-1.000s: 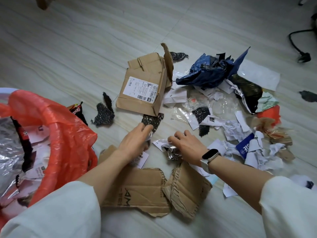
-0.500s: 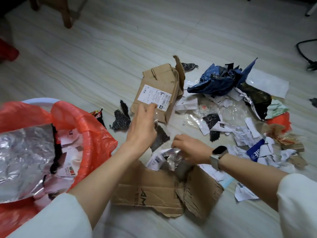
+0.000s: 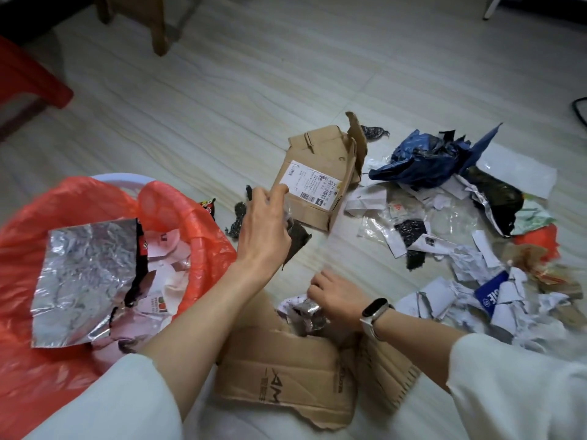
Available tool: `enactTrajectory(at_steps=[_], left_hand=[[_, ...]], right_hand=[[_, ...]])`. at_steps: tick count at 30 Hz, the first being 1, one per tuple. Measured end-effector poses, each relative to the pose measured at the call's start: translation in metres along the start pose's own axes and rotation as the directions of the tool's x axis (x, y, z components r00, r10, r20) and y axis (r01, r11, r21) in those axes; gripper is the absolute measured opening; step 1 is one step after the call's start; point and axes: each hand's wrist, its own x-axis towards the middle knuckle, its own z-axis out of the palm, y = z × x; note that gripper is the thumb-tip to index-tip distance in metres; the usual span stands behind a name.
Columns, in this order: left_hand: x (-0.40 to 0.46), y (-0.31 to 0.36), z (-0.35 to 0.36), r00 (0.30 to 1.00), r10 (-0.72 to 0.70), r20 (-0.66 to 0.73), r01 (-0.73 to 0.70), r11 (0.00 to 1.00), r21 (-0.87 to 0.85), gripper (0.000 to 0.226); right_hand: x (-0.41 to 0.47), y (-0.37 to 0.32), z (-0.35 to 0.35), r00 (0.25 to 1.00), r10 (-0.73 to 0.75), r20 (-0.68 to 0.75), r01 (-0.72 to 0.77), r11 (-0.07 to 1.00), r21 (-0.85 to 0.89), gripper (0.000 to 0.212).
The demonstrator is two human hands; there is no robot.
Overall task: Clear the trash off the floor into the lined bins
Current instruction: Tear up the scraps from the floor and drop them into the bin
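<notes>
Head view, one frame.

- Bin (image 3: 104, 179): left foreground, white rim, red liner (image 3: 197, 255) draped over it. Held foil sheet (image 3: 85, 277), paper bits, wrappers.
- L hand (image 3: 263, 230): raised just right of bin, back to camera, fingers curled and pinching a dark scrap (image 3: 297, 239) w/ some clear film; scrap hung below the fingers.
- R hand (image 3: 338, 295): low, at far edge of torn card (image 3: 279, 373); fingers curled round a crumpled foil-and-paper wad (image 3: 305, 311). Band (image 3: 374, 308) on wrist. White sleeves both arms.
- Torn card: flat on floor (image 3: 286, 74), between the forearms, printed, ragged edges.
- Box (image 3: 320, 179): flattened, brown, white label (image 3: 309, 184), beyond L hand, one flap up.
- Trash pile, right of box, all on floor: blue bag (image 3: 422, 160), dark foil pouch (image 3: 495, 198), clear film, white paper scraps (image 3: 444, 300), blue card (image 3: 490, 295), orange piece (image 3: 536, 239), brown bits.
- Small dark scraps (image 3: 238, 217) on floor between bin and box; another behind box flap.
- Red stool (image 3: 28, 81) far left; wooden leg (image 3: 158, 33) top; black cable (image 3: 579, 109) at right edge.
</notes>
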Motion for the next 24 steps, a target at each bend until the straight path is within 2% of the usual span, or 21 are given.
enactTrajectory(at_steps=[2,4,6,9,10,13,17,21,24], left_hand=[[-0.001,0.001,0.002,1.000,0.006,0.013,-0.006,1.000,-0.004,0.043],[-0.001,0.005,0.001,1.000,0.007,0.021,-0.006,1.000,-0.023,0.046],[-0.001,0.010,-0.004,1.000,0.014,0.014,-0.014,0.998,-0.065,0.048],[0.005,0.024,-0.022,1.000,0.015,-0.024,-0.020,0.979,-0.202,0.051],[0.008,0.028,-0.031,0.998,0.014,-0.066,-0.030,0.968,-0.250,0.052],[0.018,0.033,-0.069,0.966,-0.009,-0.259,-0.087,0.930,-0.357,0.057],[0.017,0.011,-0.130,0.873,-0.135,-0.468,-0.109,0.883,-0.457,0.052],[-0.015,-0.045,-0.181,0.835,-0.288,-0.468,0.034,0.877,-0.480,0.047],[-0.056,-0.096,-0.203,0.833,-0.378,-0.403,0.195,0.883,-0.426,0.049]], right_hand=[[-0.005,0.001,-0.006,0.997,0.076,-0.018,-0.074,0.993,0.094,0.034],[-0.013,0.005,-0.017,0.976,0.207,-0.068,-0.192,0.964,0.186,0.029],[-0.022,0.007,-0.033,0.948,0.316,-0.042,-0.290,0.909,0.301,0.024],[-0.035,0.014,-0.070,0.912,0.404,-0.066,-0.326,0.815,0.480,0.034],[-0.037,0.016,-0.085,0.900,0.422,-0.105,-0.307,0.787,0.535,0.033],[-0.029,0.015,-0.131,0.838,0.450,-0.308,-0.193,0.773,0.604,0.009],[0.004,-0.019,-0.180,0.757,0.465,-0.459,-0.043,0.736,0.675,0.008],[0.041,-0.075,-0.213,0.740,0.399,-0.542,0.132,0.704,0.698,0.005],[0.059,-0.121,-0.228,0.783,0.284,-0.553,0.176,0.752,0.635,0.010]])
